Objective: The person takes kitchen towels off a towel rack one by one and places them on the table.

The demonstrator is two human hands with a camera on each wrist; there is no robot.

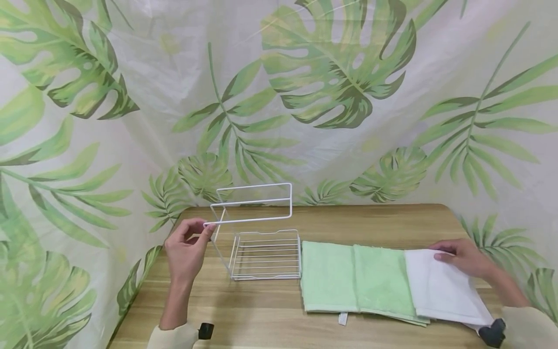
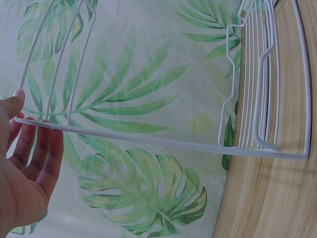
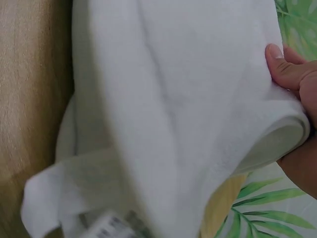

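My left hand (image 1: 187, 249) pinches the upper corner of a white wire rack (image 1: 267, 278) between thumb and fingers. The rack has an open upper frame and a slatted lower shelf; whether its base touches the table I cannot tell. In the left wrist view, the thumb and fingers close around the end of a white bar (image 2: 163, 142). At the right, my right hand (image 1: 468, 259) grips the far right edge of a folded white towel (image 1: 444, 291). The right wrist view shows the thumb (image 3: 282, 67) on top of the towel, with the fingers mostly hidden.
Two folded light green towels, one at left (image 1: 329, 276) and one in the middle (image 1: 383, 278), lie between rack and white towel. A small white tag (image 1: 343, 318) sticks out in front. Behind the wooden table (image 1: 261, 320) hangs a leaf-print curtain (image 1: 165, 97).
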